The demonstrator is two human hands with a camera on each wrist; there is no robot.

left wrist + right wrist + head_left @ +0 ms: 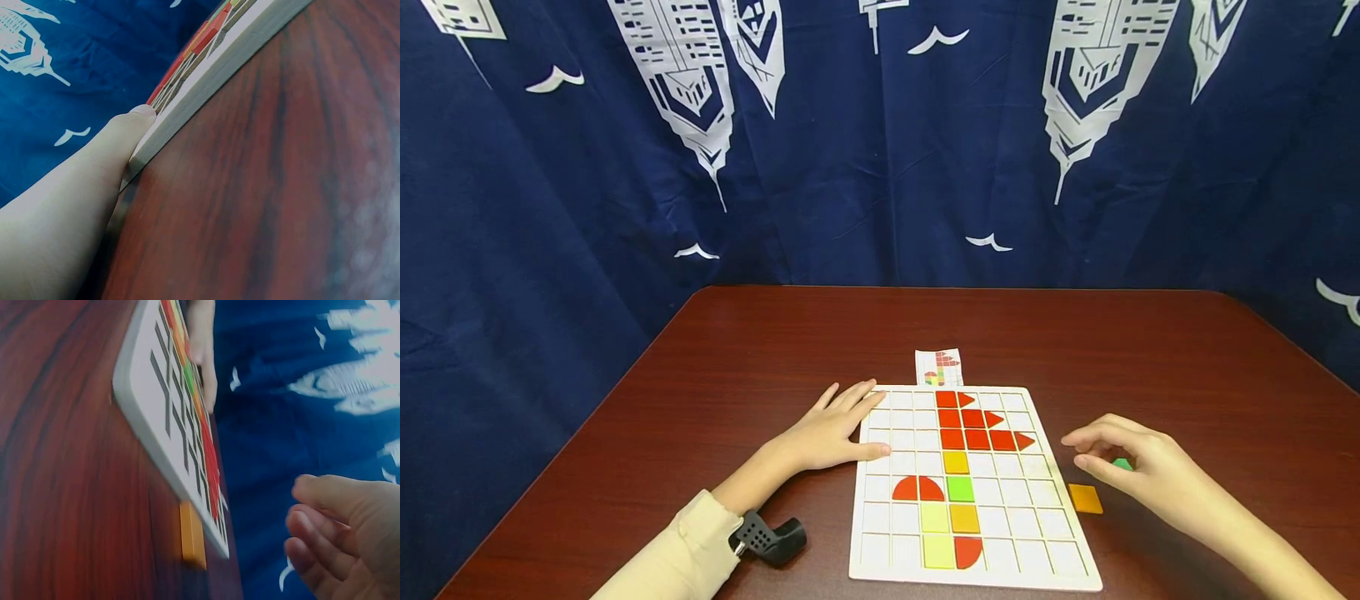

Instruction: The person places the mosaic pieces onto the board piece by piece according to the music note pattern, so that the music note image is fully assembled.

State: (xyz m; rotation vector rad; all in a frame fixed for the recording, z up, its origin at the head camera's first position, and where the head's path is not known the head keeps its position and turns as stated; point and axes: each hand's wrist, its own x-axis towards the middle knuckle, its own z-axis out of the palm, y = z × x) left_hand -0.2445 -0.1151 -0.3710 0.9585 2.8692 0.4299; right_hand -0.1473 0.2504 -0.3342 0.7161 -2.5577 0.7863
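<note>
A white grid board (1024, 525) lies on the table and carries red, orange, green and yellow pieces in its cells. My left hand (831, 433) rests on the board's left edge with spread fingers; in the left wrist view the thumb (134, 125) lies along that edge. Off the board's right side hovers my right hand (1138, 462), its fingers loosely bent and nothing between them. A green piece (1122, 463) shows partly behind that hand. Just below and left of it, an orange square tile (1086, 498) lies beside the board, seen also in the right wrist view as an orange block (192, 536).
Behind the board's top edge lies a small printed card (938, 367) showing a coloured pattern. The dark red wooden table (775, 333) reaches back to a blue curtain (880, 167) with white prints. A black wrist device (769, 539) sits by the left sleeve.
</note>
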